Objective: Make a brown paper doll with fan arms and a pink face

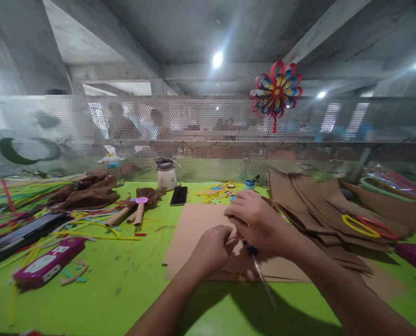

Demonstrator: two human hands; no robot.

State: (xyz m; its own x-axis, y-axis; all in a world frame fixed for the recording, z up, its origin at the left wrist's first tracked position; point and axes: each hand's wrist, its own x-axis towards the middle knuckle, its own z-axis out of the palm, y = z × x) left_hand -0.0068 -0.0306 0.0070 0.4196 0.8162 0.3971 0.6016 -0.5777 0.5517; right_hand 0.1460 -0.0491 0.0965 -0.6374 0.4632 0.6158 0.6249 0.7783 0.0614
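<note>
Down at the near side of the lime-green bench (124, 308), the tip of a slim metal tool with a dark blue part (264, 280) pokes out below the right hand, slanting toward us! On the left, a purple box-shaped device with white labels (50, 263) lies beside small curled green and tan strips (75, 275), and just beyond it, a flat black device with a dark screen (26, 235).

Centre now: the left hand (211, 249) and the right hand (255, 219) meet above flat tan-brown paper sheets (190, 228), fingers bent and close together. What either grip holds, if anything, I can't tell; the fingers hide it, and whether the right one has the tool is unclear too.

Over on the right, scissors with yellow and red handles (362, 226) rest on a stack of folded brown paper (309, 205). Farther left, a bundle of rolled brown paper with a pink disc (138, 210), then a black phone (179, 196), with a pale jar with a dark lid (167, 177) behind it. Bright paper scraps (218, 192) sit beyond the sheets, and farthest, a red, yellow and blue looped flower (277, 91) hangs against the perforated panel (208, 163)!
</note>
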